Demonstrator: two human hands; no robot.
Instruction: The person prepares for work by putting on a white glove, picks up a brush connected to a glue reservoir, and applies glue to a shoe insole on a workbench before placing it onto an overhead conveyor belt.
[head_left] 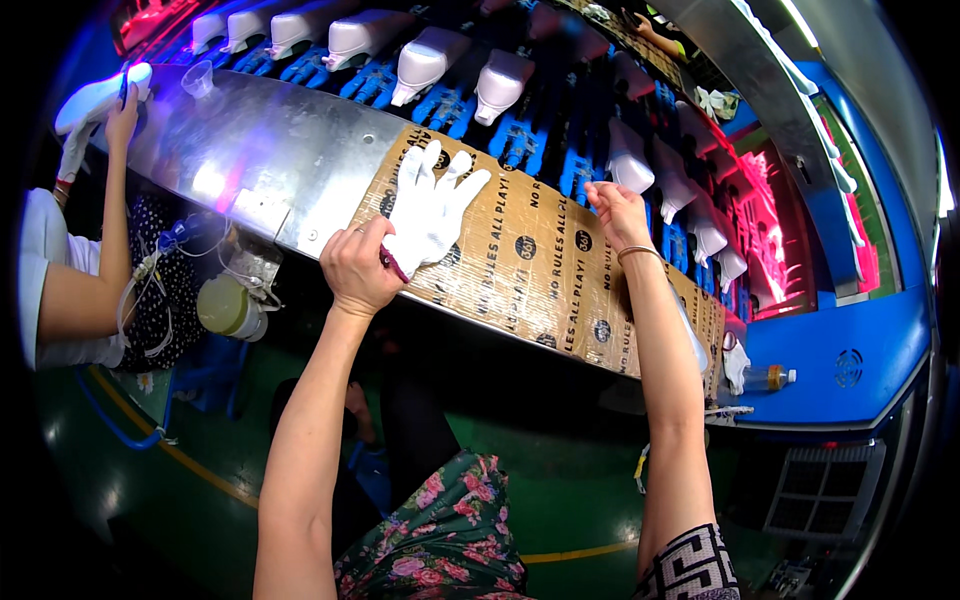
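A white knitted glove [432, 210] with a maroon cuff edge lies with its fingers spread, pointing away from me, on a brown cardboard sheet [520, 290]. My left hand [360, 265] is closed on the glove at its cuff. Farther right, over the sheet's far edge, my right hand [622, 214] is raised with thumb and fingertips pinched together; whether anything sits in the pinch cannot be made out. Beyond it stand blue finger-shaped forms [518, 142] with pale rounded pieces [502, 84] above them.
A co-worker's hand [122, 118] is near a white glove [92, 102] at far left. A clear plastic cup [198, 79] stands on the metal table [270, 120]. Another glove [737, 362] and a small bottle [770, 378] lie at right. A jar [228, 305] hangs below the table.
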